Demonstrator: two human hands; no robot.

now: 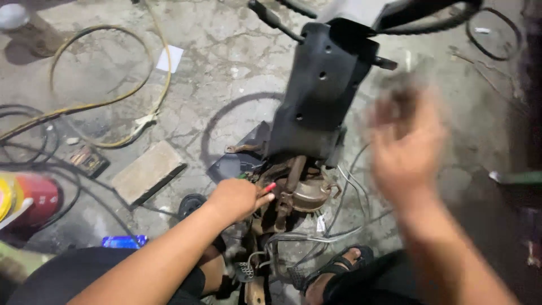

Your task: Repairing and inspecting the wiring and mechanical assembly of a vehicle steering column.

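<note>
Left hand: the left hand (236, 197) was curled shut around a red-tipped tool (267, 189), whose tip poked out past the thumb toward the right
Tool position: the tool's tip lay just beside the rusty metal assembly (293, 189), at its left edge; whether it touched the metal could not be told
Right hand: the right hand (405, 148) was raised above the floor and heavily blurred; its fingers looked loosely spread, but whether it held anything could not be told
Assembly: the rusty parts sat directly below the black plastic panel (322, 90), between the two hands, nearer the left one
Cables: grey cables (344, 217) looped from the assembly down toward the sandalled foot (333, 271)
Floor: cracked concrete floor (226, 51), with a yellow hose (107, 101) curling at upper left
Nearby: a flat grey block (147, 171) lay left of the left hand, well apart from a red canister (34, 197) at the left edge
</note>
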